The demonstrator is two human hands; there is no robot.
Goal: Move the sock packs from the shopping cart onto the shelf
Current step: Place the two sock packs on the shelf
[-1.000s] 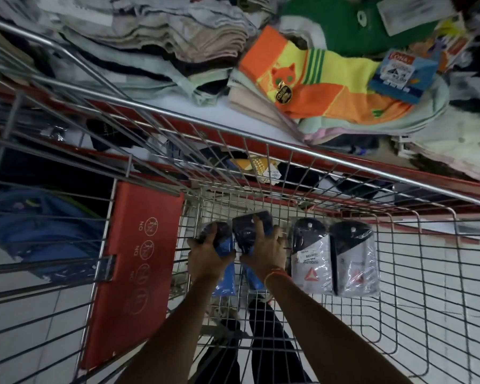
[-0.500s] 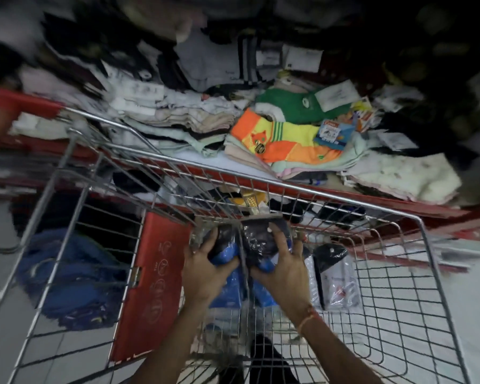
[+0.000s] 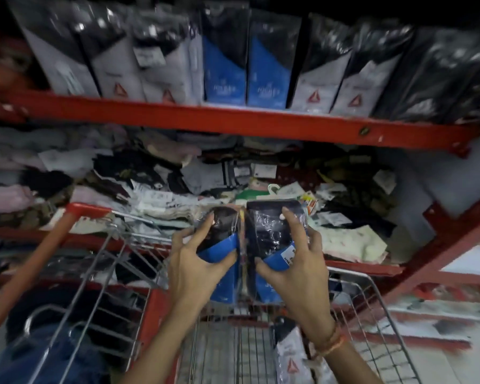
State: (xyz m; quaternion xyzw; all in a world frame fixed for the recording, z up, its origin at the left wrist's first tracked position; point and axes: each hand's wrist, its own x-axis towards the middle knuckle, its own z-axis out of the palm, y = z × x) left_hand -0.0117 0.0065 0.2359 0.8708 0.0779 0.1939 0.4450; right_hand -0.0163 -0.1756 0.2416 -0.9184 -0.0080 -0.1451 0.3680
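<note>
Midway: left hand [image 3: 194, 261] and right hand [image 3: 297, 267] clamped on two blue sock packs [image 3: 266, 236], lifted clear of cart [image 3: 377, 314], not yet on upper shelf [image 3: 233, 117]; one white pack [image 3: 290, 358] left inside

The left hand [image 3: 194, 270] and right hand [image 3: 294, 273] are each gripping a sock pack, the left pack [image 3: 221, 231] touching the right pack [image 3: 272, 231] side by side. Below the grip, the cart [image 3: 100, 275] is holding another pack [image 3: 290, 358] (partly hidden by the right wrist). Behind the grip, loose socks [image 3: 355, 239] are lying on the lower shelf [image 3: 366, 267]. Above, packs [image 3: 225, 65] are standing in a row on the upper shelf [image 3: 233, 120].
</note>
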